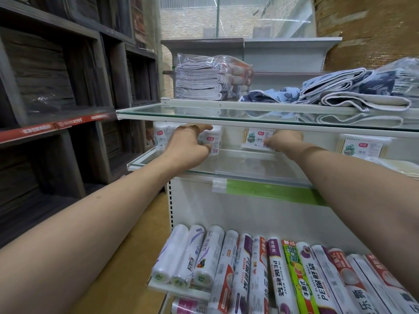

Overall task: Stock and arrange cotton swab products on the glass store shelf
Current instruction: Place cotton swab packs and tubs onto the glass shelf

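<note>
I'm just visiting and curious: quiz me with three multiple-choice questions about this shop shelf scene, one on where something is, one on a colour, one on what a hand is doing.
1. Where do the folded towels lie?
A. On the top glass shelf
B. On the floor
C. Among the plastic wrap rolls

2. What colour is the strip under the middle glass shelf?
A. Red
B. Green
C. Blue

3. What is the left hand doing?
A. Hanging empty
B. Lifting a towel
C. Gripping a round cotton swab tub

Answers:
1. A: the towels are stacked on the upper glass, above both hands.
2. B: the label strip along the shelf's front reads green.
3. C: its fingers wrap the tub, while the right hand holds a flat cotton swab box.
</note>
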The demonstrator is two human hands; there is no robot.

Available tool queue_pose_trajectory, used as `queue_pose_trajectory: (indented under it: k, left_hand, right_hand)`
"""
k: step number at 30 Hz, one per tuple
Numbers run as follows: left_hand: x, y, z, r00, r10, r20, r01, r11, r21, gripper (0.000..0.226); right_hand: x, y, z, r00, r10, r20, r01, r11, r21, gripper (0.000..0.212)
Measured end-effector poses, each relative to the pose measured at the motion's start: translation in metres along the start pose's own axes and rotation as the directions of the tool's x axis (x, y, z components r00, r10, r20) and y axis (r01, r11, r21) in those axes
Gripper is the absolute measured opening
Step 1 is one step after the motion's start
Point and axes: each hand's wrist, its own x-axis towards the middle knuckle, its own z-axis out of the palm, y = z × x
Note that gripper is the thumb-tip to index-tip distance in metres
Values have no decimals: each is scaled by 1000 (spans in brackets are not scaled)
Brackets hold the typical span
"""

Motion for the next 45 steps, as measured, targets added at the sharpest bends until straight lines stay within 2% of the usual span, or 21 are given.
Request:
queue_pose_trajectory:
  k: [5, 18, 21, 27, 33, 36, 40, 45]
  left_hand:
    - [1, 14, 14, 999, 24, 24, -23, 1000, -13, 52]
    - [1, 42, 35, 992, 99, 72, -102, 994, 39, 50]
    - [2, 45, 36, 993, 88, 79, -92, 994, 51, 51]
    - [4, 59, 42, 992, 61, 111, -69, 996, 65, 51]
    - [10, 89, 59, 987, 8, 158, -13, 999, 32, 48]
    - [9, 102, 69, 982, 42, 183, -45, 999, 12, 47]
    - [12, 114, 77, 978, 61, 200, -69, 997, 33, 48]
    - [13, 128, 87, 976, 73, 205, -89, 993, 73, 51]
  right_hand:
    - [-8, 23, -10, 1000, 5, -23, -7, 994, -111, 40]
    - [-10, 49, -20, 1000, 19, -14, -21, 994, -109, 39]
    - [-12, 50, -20, 1000, 15, -25, -17, 996, -87, 32]
    - [-20, 55, -26, 1000, -4, -15, 3, 996, -86, 37]
    - [-39, 77, -47, 993, -115, 20, 116, 991, -73, 42]
    - [-42, 94, -55, 997, -65, 52, 65, 998, -5, 55]
    - [-44, 107, -66, 989, -43, 142, 34, 997, 70, 55]
    - [-53, 129, -73, 996, -68, 54, 67, 998, 18, 71]
